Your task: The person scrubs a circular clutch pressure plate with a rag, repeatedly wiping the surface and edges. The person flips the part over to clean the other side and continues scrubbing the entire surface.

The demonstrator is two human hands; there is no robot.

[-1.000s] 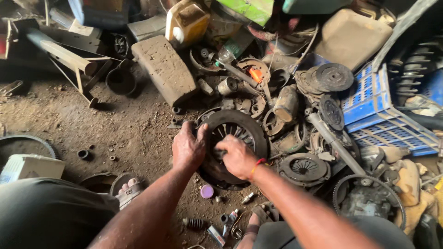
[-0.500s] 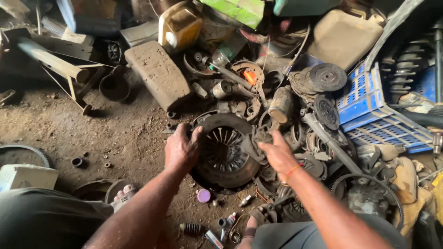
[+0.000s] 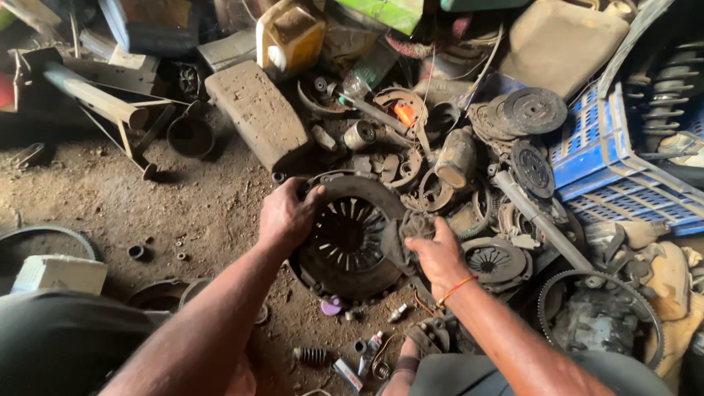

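A round, dark, rusty clutch pressure plate [image 3: 350, 238] with radial spring fingers is tilted up off the dirt floor. My left hand [image 3: 287, 213] grips its upper left rim. My right hand [image 3: 434, 253] closes on a smaller dark disc-shaped part [image 3: 412, 227] at the plate's right edge. An orange thread is tied round my right wrist.
A heap of scrap car parts fills the right: clutch discs [image 3: 534, 110], another pressure plate [image 3: 493, 260], a ring gear [image 3: 598, 323], a blue plastic crate [image 3: 609, 161]. A concrete block [image 3: 257, 110] and yellow jerrycan [image 3: 290, 33] lie behind. Small bolts and a spring [image 3: 312, 356] lie near my knees.
My right hand left the plate's centre, swung out right, and now holds a small disc at the plate's right edge. The plate has tipped up under my left hand.
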